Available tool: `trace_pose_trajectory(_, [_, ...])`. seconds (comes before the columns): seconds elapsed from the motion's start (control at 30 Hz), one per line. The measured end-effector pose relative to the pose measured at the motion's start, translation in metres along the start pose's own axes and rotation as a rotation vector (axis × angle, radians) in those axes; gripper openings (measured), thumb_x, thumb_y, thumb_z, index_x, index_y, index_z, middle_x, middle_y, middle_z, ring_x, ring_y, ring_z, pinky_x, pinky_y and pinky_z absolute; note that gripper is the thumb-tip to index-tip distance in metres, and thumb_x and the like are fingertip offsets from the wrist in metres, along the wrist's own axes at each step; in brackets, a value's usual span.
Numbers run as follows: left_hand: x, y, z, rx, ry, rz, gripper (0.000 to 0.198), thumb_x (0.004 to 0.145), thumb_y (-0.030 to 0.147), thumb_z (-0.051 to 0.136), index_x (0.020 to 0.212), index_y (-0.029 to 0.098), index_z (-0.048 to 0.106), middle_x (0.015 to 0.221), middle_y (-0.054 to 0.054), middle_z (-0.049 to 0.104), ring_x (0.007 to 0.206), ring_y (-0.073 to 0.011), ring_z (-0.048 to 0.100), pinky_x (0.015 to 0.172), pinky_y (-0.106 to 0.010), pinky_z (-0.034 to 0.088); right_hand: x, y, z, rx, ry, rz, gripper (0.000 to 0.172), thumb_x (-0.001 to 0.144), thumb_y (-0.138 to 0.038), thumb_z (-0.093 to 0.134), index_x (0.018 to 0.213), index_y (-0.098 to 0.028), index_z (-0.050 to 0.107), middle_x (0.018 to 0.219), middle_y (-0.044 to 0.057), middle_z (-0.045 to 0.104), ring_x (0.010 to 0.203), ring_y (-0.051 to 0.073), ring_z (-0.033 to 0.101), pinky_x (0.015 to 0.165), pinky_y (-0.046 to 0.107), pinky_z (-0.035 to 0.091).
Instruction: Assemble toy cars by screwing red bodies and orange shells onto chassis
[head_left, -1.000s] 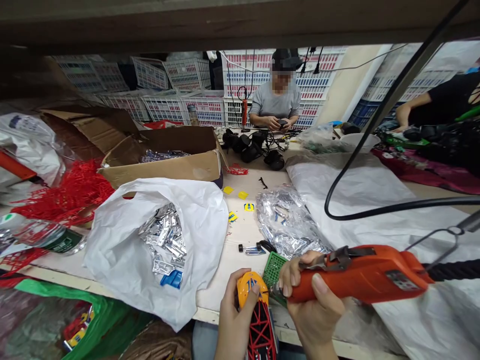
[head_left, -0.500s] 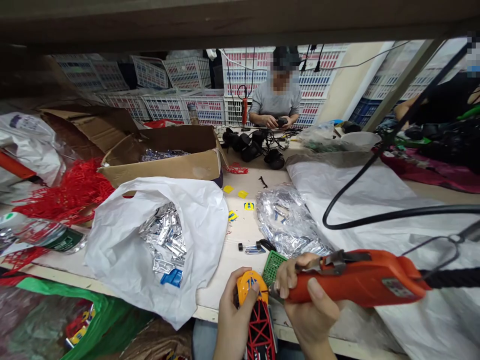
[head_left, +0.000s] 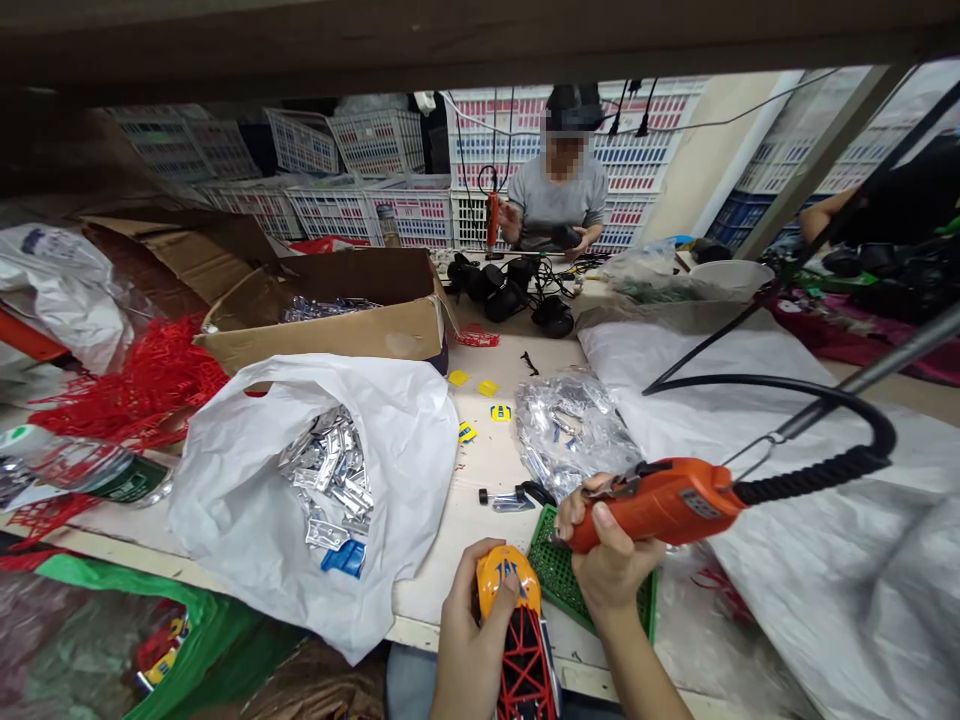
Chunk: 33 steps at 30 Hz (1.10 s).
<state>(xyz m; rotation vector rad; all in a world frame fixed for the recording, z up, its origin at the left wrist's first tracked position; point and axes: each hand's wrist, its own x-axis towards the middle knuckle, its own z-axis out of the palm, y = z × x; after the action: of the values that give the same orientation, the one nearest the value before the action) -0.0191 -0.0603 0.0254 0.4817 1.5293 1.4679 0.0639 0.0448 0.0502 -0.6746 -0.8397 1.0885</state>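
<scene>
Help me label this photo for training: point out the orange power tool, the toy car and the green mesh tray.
Orange power tool (head_left: 660, 505), head view, on its body.
Toy car (head_left: 501, 565), head view, on its orange front.
Green mesh tray (head_left: 559, 580), head view, on its mesh.

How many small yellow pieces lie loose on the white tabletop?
4. A plain yellow piece and another plain piece lie below the cardboard box; a blue-marked piece and another blue-marked piece lie nearer, beside the white plastic bag. More may be hidden under the bags.
</scene>
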Motion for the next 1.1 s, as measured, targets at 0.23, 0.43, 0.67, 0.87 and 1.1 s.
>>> trace_pose_trajectory(0.23, [-0.004,0.005,0.002,-0.028,-0.036,0.024,0.031,0.080,0.040,0.065,0.106,0.023,0.067,0.088,-0.002,0.078,0.070,-0.0227,0.072,0.068,-0.032,0.058,-0.003,0.001,0.003,-0.011,-0.007,0.014,0.030,0.073,-0.040,0.075,0.088,-0.020,0.058,0.049,-0.008,0.052,0.032,0.011,0.044,0.034,0.023,0.034])
trace_pose_trajectory(0.43, [-0.006,0.002,0.000,-0.006,-0.073,0.083,0.033,0.081,0.039,0.065,0.111,0.023,0.066,0.093,-0.003,0.078,0.075,-0.0228,0.071,0.075,-0.032,0.056,-0.004,-0.001,0.005,0.005,0.004,0.009,0.028,0.072,-0.035,0.075,0.090,-0.020,0.060,0.049,-0.007,0.053,0.033,0.012,0.046,0.035,0.024,0.037])
trace_pose_trajectory(0.67, [0.000,-0.007,-0.002,0.039,-0.056,0.074,0.037,0.076,0.035,0.073,0.109,0.021,0.067,0.093,-0.003,0.074,0.084,-0.0233,0.070,0.080,-0.032,0.056,-0.010,-0.045,0.013,0.108,-0.011,-0.036,0.016,0.076,-0.036,0.070,0.082,-0.022,0.066,0.051,-0.007,0.054,0.037,0.010,0.050,0.040,0.023,0.041])
trace_pose_trajectory(0.87, [0.004,-0.015,-0.003,0.012,-0.057,0.125,0.036,0.073,0.029,0.073,0.108,0.021,0.068,0.096,-0.004,0.075,0.087,-0.0234,0.069,0.081,-0.032,0.054,-0.031,-0.055,0.031,0.214,-0.114,0.064,0.018,0.079,-0.040,0.072,0.084,-0.023,0.068,0.053,-0.006,0.056,0.035,0.009,0.048,0.042,0.024,0.041])
trace_pose_trajectory(1.1, [0.007,-0.020,-0.004,0.011,-0.101,0.149,0.036,0.076,0.036,0.073,0.108,0.021,0.066,0.095,-0.003,0.073,0.087,-0.0233,0.068,0.077,-0.030,0.052,-0.041,-0.040,0.038,0.221,-0.147,0.099,0.018,0.080,-0.040,0.074,0.087,-0.024,0.069,0.054,-0.006,0.058,0.036,0.010,0.049,0.038,0.022,0.040])
